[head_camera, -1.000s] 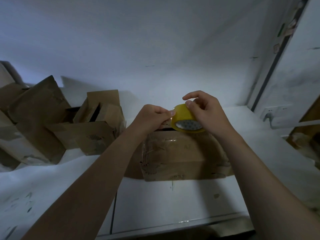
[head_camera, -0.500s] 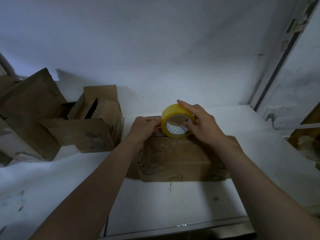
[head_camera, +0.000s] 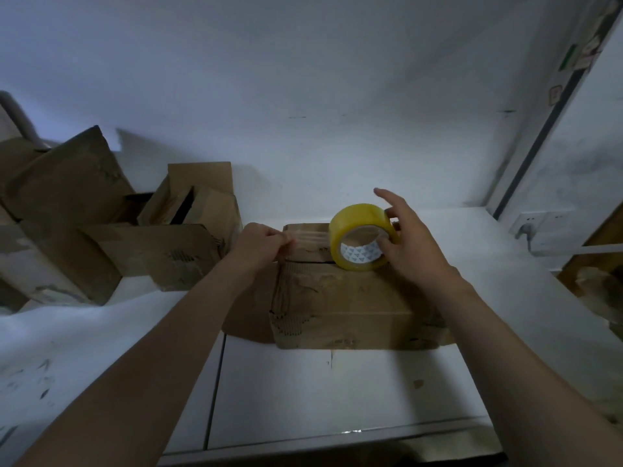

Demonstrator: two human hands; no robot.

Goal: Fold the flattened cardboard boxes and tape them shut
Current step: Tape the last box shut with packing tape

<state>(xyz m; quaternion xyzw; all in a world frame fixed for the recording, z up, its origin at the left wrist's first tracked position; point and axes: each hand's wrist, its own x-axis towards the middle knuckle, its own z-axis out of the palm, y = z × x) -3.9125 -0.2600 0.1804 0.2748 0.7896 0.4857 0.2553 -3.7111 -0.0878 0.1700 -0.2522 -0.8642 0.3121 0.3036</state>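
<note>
A folded cardboard box (head_camera: 340, 308) lies on the white table (head_camera: 337, 392) in front of me, its top flaps closed. A yellow roll of tape (head_camera: 360, 235) stands on edge on the box's top. My right hand (head_camera: 409, 244) holds the roll, thumb inside its core and fingers over its far side, index finger raised. My left hand (head_camera: 264, 244) pinches the free end of the tape, and a clear strip (head_camera: 308, 237) stretches from it to the roll, over the box's far left top.
A heap of other cardboard boxes (head_camera: 111, 230), some open and some flattened, lies at the left against the white wall. A wall socket (head_camera: 532, 224) with a plug sits at the right, beside a dark door frame (head_camera: 539, 136).
The roll has come down onto the box and turned on edge. My left hand has pulled the tape's end away to the left, so a strip now spans between hand and roll.
</note>
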